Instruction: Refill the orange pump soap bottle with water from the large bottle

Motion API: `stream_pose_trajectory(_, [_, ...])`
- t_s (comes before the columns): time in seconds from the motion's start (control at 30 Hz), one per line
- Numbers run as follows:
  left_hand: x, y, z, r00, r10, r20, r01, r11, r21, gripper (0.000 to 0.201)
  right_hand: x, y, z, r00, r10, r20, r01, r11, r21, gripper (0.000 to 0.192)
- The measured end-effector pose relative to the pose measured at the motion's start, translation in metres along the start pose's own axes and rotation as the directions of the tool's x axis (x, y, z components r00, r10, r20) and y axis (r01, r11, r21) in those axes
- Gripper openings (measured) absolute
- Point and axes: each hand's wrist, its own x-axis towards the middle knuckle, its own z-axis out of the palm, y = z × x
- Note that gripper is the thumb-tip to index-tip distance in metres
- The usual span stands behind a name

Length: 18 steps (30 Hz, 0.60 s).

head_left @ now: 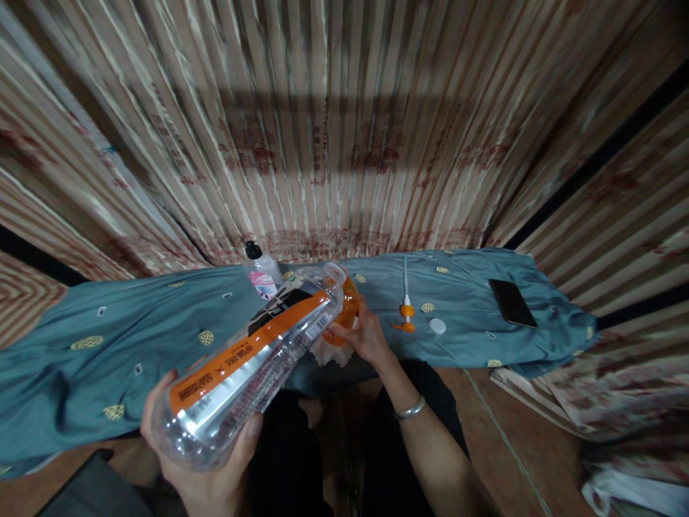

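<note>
From my end, the pump (408, 311) and white cap (437, 326) lie detached on the teal cloth (463, 287), neither refitted, while my left hand (207, 487) wraps the tilted clear bottle (258, 359) and my right hand (369, 336) clasps the orange bottle (350, 300) beside that bottle's mouth.

orange-labelled bottle (250, 362), amber bottle (350, 296), teal cloth (172, 337), striped curtain (344, 143)

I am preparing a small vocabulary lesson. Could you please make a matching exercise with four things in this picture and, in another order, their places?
1. clear bottle
2. orange bottle
3. white cap
4. phone

A. in the right hand
B. near the cloth's right end
C. tilted, in the left hand
D. beside the pump

Pairs: 1-C, 2-A, 3-D, 4-B
</note>
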Motion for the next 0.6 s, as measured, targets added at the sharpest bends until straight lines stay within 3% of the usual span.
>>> stream_pose_trajectory(0.6, [0.0006, -0.0011, 0.0004, 1.000, -0.004, -0.015, 0.004, 1.000, 0.000, 0.096, 0.0006, 0.0058, -0.0009, 0.999, -0.053, 0.013, 0.053, 0.999, 0.009, 0.072])
